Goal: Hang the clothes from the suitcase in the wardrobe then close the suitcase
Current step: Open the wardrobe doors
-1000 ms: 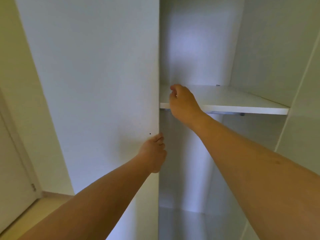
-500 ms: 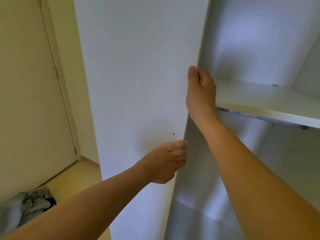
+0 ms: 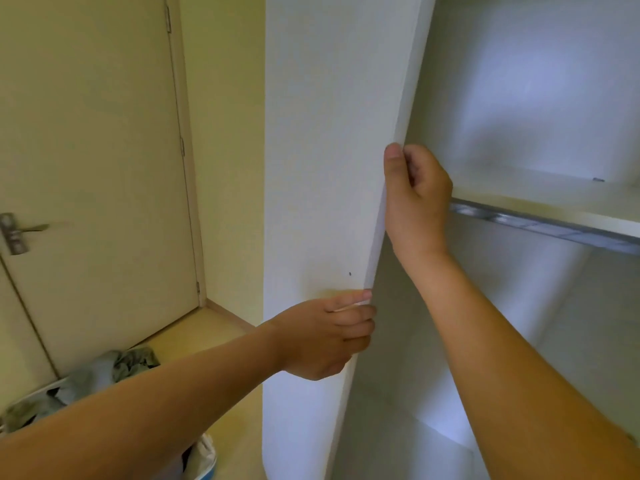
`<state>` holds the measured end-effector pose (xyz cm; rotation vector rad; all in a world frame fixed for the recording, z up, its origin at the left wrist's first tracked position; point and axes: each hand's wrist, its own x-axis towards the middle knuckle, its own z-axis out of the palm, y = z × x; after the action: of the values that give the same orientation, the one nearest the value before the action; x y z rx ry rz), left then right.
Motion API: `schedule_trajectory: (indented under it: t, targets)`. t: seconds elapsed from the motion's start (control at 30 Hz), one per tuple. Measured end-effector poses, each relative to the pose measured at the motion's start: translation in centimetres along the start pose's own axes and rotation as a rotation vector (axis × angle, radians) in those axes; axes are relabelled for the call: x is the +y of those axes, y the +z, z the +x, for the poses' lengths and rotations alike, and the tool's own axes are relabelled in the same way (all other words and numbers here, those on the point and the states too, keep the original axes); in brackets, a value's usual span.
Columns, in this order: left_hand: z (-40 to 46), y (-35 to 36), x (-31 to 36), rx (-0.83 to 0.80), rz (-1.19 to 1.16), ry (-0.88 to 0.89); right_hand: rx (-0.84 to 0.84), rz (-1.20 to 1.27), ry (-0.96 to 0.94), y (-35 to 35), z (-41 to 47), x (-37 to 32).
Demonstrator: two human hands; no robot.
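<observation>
Cream-yellow walls and a pale wooden floor (image 3: 221, 327) enclose the room, with a closed cream door (image 3: 97, 168) at the left carrying a metal lever handle (image 3: 15, 232) and visible hinges along its right edge. Tall white wardrobe door panel (image 3: 322, 161), standing open edge-on at centre, has a small dark screw hole near its free edge. Left hand (image 3: 329, 336), lower down on that edge: fingers (image 3: 356, 327) wrapped round the rim of the panel, grasping it, thumb side pressed on the outer face. Right hand (image 3: 414, 202), higher on the same edge: thumb laid upright along the rim, remaining fingers curled round behind it, likewise grasping the panel. White wardrobe interior (image 3: 540, 84) at right: one horizontal white shelf (image 3: 540, 199), with a silver metal hanging rail (image 3: 540, 228) fixed just beneath its front edge; white compartment walls below, lit by a bluish glare. Crumpled grey-green clothes (image 3: 104, 372), heaped in the lower left corner on the floor, partly hidden behind the left forearm; a light rim shows around the heap, but whether it is the suitcase cannot be told. Pale blue-and-white object (image 3: 204, 459), bottom edge beneath the forearm, unidentifiable.
</observation>
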<state>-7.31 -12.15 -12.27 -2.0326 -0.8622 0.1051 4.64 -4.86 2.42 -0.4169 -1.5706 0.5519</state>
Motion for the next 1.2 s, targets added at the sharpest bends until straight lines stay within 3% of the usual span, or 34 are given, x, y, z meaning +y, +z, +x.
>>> schedule_trajectory:
  t: [0.33, 0.4, 0.47, 0.53, 0.6, 0.67, 0.97, 1.1, 1.2]
  targets:
    - [-13.9, -3.7, 1.3, 0.213, -0.020, -0.311, -0.224, 0.147, -0.101, 10.0, -5.5, -5.4]
    - [-16.5, -3.8, 1.9, 0.238, -0.075, -0.539, -0.253, 0.149, -0.113, 12.5, -6.0, -5.7]
    - [-19.1, -4.5, 2.4, 0.200, -0.231, -0.874, -0.264, 0.153, -0.135, 15.5, -6.4, -5.9]
    - [-21.1, -5.4, 2.8, 0.101, -0.513, -1.204, -0.283, 0.152, -0.161, 18.4, -6.8, -6.2]
    - [-22.4, -5.3, 2.8, 0.023, -0.856, -1.408, -0.300, 0.108, -0.180, 20.8, -7.0, -6.4]
    - [-23.7, -4.8, 2.5, 0.016, -1.005, -1.499, -0.334, 0.067, -0.211, 23.1, -7.1, -6.8]
    - [-29.1, -2.7, -2.4, 0.026, -0.912, -1.896, -0.363, -0.042, -0.205, 33.6, -7.9, -7.1]
    - [-31.2, -1.1, -3.9, -0.020, -0.924, -1.878, -0.350, -0.072, -0.191, 36.5, -8.1, -6.5]
    - [-32.3, -0.5, -4.1, -0.072, -0.955, -1.821, -0.252, -0.109, -0.217, 37.7, -8.7, -6.1]
